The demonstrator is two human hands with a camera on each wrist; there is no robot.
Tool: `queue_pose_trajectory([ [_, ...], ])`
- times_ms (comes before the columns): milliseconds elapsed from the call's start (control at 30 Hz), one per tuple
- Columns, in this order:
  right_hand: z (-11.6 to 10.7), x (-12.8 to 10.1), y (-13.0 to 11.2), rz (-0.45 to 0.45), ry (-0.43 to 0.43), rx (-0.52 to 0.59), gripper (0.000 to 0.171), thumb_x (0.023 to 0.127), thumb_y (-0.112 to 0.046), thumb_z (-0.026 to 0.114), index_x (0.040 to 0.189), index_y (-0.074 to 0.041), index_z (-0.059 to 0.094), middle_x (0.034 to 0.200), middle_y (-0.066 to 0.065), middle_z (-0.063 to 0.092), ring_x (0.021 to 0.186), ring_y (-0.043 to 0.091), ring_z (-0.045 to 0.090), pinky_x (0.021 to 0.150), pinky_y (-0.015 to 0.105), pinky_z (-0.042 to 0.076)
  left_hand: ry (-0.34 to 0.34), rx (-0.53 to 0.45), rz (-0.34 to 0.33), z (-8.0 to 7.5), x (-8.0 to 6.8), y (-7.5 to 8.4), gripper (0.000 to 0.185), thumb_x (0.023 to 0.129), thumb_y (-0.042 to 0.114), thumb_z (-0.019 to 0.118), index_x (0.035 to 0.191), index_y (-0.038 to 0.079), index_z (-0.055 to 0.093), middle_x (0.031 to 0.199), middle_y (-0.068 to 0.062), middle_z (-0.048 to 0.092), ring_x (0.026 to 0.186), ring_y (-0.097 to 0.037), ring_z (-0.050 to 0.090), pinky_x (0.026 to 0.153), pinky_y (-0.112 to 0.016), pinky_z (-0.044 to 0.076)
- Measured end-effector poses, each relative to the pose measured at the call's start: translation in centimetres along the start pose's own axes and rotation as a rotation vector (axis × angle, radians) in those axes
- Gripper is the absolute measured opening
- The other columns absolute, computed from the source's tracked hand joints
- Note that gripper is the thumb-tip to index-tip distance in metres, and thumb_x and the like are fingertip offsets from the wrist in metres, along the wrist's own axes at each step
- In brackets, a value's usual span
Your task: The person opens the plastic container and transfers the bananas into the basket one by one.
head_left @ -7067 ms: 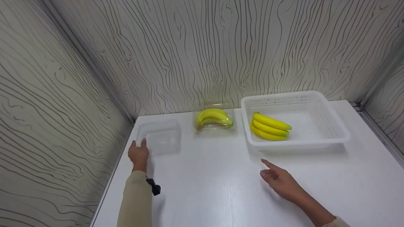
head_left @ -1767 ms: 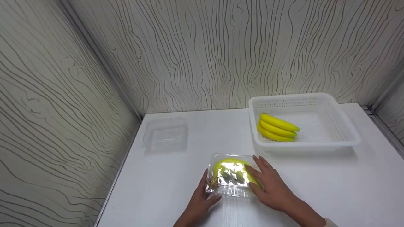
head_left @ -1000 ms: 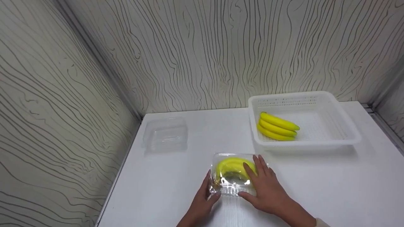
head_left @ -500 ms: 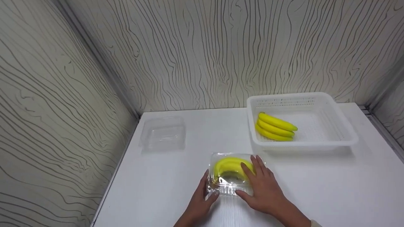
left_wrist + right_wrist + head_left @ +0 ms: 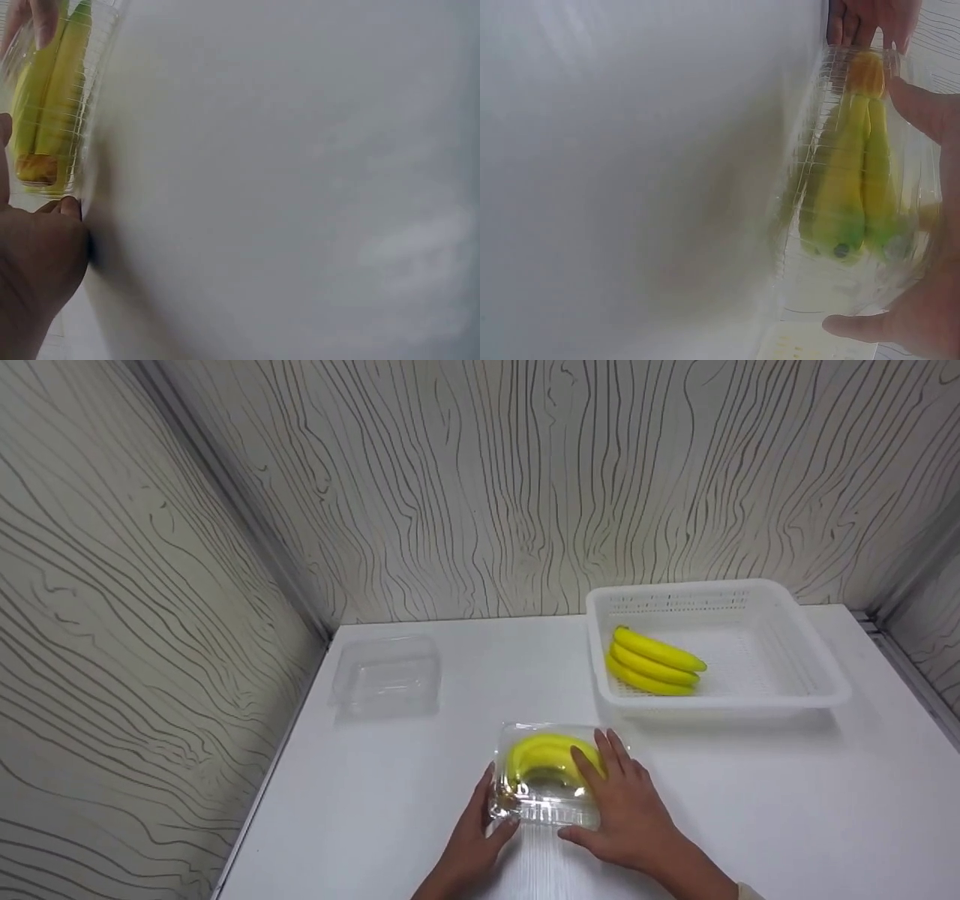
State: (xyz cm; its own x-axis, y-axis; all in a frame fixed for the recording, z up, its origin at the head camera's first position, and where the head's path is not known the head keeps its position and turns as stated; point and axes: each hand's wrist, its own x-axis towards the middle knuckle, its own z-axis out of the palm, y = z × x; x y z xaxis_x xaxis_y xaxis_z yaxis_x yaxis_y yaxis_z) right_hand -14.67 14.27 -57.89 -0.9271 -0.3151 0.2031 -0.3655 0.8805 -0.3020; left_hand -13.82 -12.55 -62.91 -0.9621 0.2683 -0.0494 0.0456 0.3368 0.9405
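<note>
A clear plastic clamshell box (image 5: 551,811) lies on the table in front, with yellow bananas (image 5: 536,750) inside. My left hand (image 5: 474,840) holds its left end, fingers along the side and thumb at the near corner. Spread over the lid's right part, my right hand (image 5: 628,810) presses down with straight fingers, its thumb by the near edge. Through the ribbed wall, the right wrist view shows the bananas (image 5: 847,180) with a brown stem end towards the left hand. In the left wrist view the left hand (image 5: 41,255) sits close by that stem end.
At the back right stands a white perforated basket (image 5: 724,702) with a bunch of bananas (image 5: 652,661) in its left part. An empty clear plastic container (image 5: 390,679) stands at the back left. Wood-grain patterned panels (image 5: 465,495) enclose the white table (image 5: 360,810).
Since the oldest frame, the banana box has come from the back wall to the front, and my left hand has left the empty container for it. Little differs over the last second.
</note>
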Motion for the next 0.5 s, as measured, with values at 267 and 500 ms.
queue_pose_trajectory([
  [267,0.12,-0.09,0.08,0.026,-0.012,-0.010,0.107,0.079,-0.081,0.073,0.161,-0.017,0.048,0.175,0.024,0.028,0.163,0.045,0.026,0.117,0.067,0.045,-0.017,-0.051,-0.066,0.07,0.04,0.29,0.091,0.105,0.046,0.064,0.174,0.022,0.009,0.178,-0.018,0.025,0.161,-0.045,0.034,0.129,-0.063,0.033],
  [500,-0.11,0.22,-0.02,0.048,-0.013,-0.010,0.104,0.079,-0.080,0.072,0.160,-0.019,0.050,0.175,0.022,0.030,0.163,0.044,0.028,0.115,0.070,0.046,-0.001,-0.068,-0.063,0.39,0.23,0.17,0.091,0.105,0.045,0.064,0.174,0.021,0.010,0.178,-0.018,0.027,0.160,-0.046,0.037,0.129,-0.065,0.034],
])
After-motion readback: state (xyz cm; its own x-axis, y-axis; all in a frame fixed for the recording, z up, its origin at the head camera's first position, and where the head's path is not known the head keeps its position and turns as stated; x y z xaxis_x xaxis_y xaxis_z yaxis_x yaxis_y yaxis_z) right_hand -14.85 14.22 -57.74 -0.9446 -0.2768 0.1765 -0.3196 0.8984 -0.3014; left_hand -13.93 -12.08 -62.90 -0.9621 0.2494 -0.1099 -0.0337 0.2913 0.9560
